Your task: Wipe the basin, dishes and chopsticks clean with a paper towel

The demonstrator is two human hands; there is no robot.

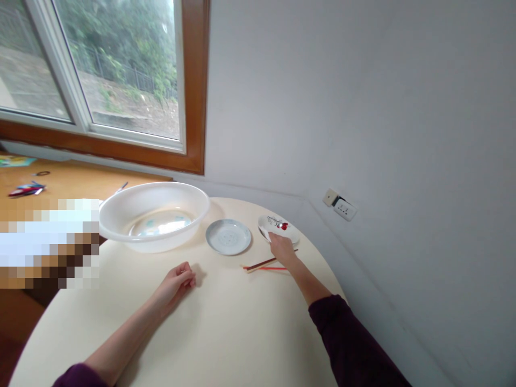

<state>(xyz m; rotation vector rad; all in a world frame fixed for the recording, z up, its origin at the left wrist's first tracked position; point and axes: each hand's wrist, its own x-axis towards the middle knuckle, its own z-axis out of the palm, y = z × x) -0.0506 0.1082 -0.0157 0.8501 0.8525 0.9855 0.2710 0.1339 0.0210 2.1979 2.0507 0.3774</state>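
Dish [279, 227] near the far right edge of the table [226, 333], beside plate [228, 236] and chopsticks [260, 264]. Right hand [282, 250] at its near rim, pinching or merely touching: cannot tell. Left hand [178, 279] loosely curled, seemingly holding nothing. Step in hand, by the look: taking hold of the dish. Called for next: a secure rim grip, clear of chopsticks.

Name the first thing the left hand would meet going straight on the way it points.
Probably the pale blue plate, at its near edge, ahead of the left hand; the hand's height is unclear, so it might pass over.
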